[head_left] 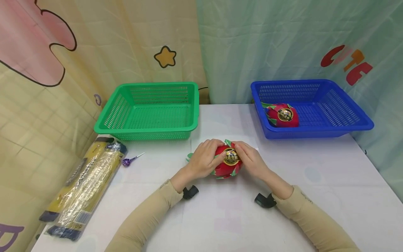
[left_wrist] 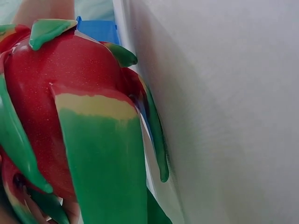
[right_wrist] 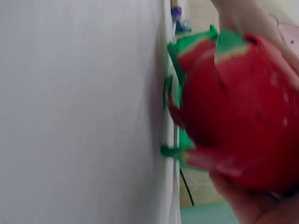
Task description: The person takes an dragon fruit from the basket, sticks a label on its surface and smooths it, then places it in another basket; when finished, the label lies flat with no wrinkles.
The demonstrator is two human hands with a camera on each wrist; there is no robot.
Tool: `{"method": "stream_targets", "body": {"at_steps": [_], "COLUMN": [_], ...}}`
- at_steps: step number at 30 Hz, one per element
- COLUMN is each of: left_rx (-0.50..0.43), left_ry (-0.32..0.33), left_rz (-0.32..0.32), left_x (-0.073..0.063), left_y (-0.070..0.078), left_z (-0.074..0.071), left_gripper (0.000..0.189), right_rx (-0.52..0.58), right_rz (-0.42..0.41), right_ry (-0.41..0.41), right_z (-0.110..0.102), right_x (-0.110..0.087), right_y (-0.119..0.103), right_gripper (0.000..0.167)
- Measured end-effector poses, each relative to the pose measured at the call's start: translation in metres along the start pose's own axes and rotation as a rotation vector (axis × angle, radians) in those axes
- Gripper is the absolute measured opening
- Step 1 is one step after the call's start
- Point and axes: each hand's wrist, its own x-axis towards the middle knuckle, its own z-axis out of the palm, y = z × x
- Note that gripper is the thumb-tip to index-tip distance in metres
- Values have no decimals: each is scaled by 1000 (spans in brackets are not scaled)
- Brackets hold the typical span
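Note:
Both hands hold a red dragon fruit [head_left: 224, 168] with green-tipped scales and a black-and-gold round sticker, at the middle of the white table. My left hand [head_left: 203, 159] grips its left side, thumb laid across the front near the sticker. On the opposite side, my right hand [head_left: 252, 159] curls its fingers over the top and right end. Close up in the left wrist view, a broad green scale stands out from the dragon fruit [left_wrist: 84, 65]. The right wrist view shows the dragon fruit [right_wrist: 243, 102] close over the table, with fingers along its sides.
A green basket [head_left: 148, 134] stands at the back left. At the back right, a blue basket [head_left: 318, 132] contains another stickered dragon fruit [head_left: 292, 119]. A purple-wrapped lollipop [head_left: 126, 162] lies beside long yellow-and-clear plastic packages [head_left: 83, 185] along the left edge.

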Motion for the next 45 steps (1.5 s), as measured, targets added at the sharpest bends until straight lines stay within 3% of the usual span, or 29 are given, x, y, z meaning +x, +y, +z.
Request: {"method": "stream_targets", "body": {"at_steps": [4,8,17,24,31,37,45], "left_rx": [-17,-22,-28,-11,8,-8,6], "left_ry": [1,-2,-1,0,-1,-3,-13], "left_rz": [-12,-24,-37,-67,-81,-67,-60], "left_x": [-1,-1,-2,-2,-2,-1,-2], "left_y": [-1,-2,-2,0,2,3,5], "left_z": [0,0,-1,0,-1,-1,1], "left_gripper": [38,37,42,50,52,49,50], "right_rx": [103,161,189,140,109,127,196], "right_rz": [66,104,126,63,52,92,216], "right_ry": [-116,-152,-118,-104,-90,-46,43], "right_z": [-4,-5,-4,1,3,5,10], "right_x": [1,3,4,2,1,0,-2], "right_y": [5,5,0,-1,-4,-8,-15], "right_gripper": [39,48,46,41,38,38,34]}}
